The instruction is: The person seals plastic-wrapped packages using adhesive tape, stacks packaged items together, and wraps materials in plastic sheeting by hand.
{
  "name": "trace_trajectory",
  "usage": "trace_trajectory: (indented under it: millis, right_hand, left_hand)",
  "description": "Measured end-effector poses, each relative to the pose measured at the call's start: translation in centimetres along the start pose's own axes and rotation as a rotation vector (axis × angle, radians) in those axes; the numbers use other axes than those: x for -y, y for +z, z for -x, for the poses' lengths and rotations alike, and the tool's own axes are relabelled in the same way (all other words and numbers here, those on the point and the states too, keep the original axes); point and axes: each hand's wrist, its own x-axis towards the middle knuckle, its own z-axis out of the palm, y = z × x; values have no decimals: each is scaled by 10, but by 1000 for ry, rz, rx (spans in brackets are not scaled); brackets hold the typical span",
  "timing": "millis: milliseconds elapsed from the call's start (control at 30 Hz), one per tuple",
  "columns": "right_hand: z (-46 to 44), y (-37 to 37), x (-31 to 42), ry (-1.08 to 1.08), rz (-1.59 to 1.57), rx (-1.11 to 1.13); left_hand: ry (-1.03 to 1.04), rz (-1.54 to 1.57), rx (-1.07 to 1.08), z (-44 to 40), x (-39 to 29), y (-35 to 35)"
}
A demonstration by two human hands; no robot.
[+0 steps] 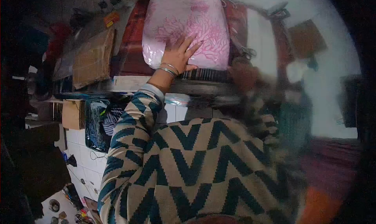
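My left hand (180, 53) lies with fingers spread on the near part of a pink and white package (192, 24). The package has a coral-like print and a shiny clear plastic wrap. Thin bangles circle my left wrist. To the right of the package's near corner, a blurred skin-toned shape looks like my right hand (243, 73); its fingers are smeared, and whether it holds anything is hidden.
Flat brown cardboard (94, 58) leans at the left of the work surface. Red cloth lies under and beside the package. Below left are a cardboard box (73, 114) and a dark crate (97, 126) with cloth inside. Another brown piece (307, 39) is at upper right.
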Motion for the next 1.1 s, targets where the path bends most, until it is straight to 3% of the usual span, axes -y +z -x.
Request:
trace_trajectory:
  millis: [67,167,233,267,300,367,433,467,533,567,633,667,767,833,900,967,1033,1067,1100]
  right_hand:
    - [1,-5,-2,19,26,78]
    - [8,-15,-5,-6,-139,-13]
    - [14,-41,-5,-91,-161,11]
    - [17,-13,-8,-96,-163,10]
    - [22,34,-12,-118,-123,-311]
    - [22,50,-16,-139,-82,-634]
    - [18,6,-13,-106,-315,-134]
    - [14,-3,-12,-107,-313,-136]
    - [7,-6,-8,-19,-258,125]
    - [6,5,-11,-20,-258,123]
    - [9,37,-18,-163,-299,-146]
    - [11,49,-15,-162,-298,-148]
    - [11,52,-11,-115,-242,-348]
    - [8,19,-8,-37,-184,-50]
    - [5,36,-3,-13,-144,-115]
    - [3,45,-6,19,-105,-184]
    - [-7,5,-1,139,-178,270]
    - [-10,-4,0,143,-181,266]
    - [-11,-11,2,146,-204,320]
  left_hand:
    - [12,45,43,-2,0,1]
    - [64,-8,13,-1,2,-1]
    - [132,-153,123,4,6,-4]
    - [127,-155,124,5,8,-5]
    - [153,-155,140,5,10,-5]
    - [179,-156,156,7,16,-4]
    - [241,-202,133,12,22,0]
    - [240,-203,130,14,25,2]
    - [255,-213,90,20,34,13]
    - [254,-215,89,27,41,18]
    - [150,-179,131,37,52,18]
    - [35,-237,314,41,58,11]
    - [-83,-282,134,64,81,-1]
    - [-47,-274,40,79,99,-6]
    - [-287,-273,-11,87,107,-12]
    - [-345,-284,-51,95,102,-19]
    - [-491,-89,-411,102,87,-20]
    - [-638,-66,-464,104,60,-17]
    - [-712,269,-521,113,46,3]
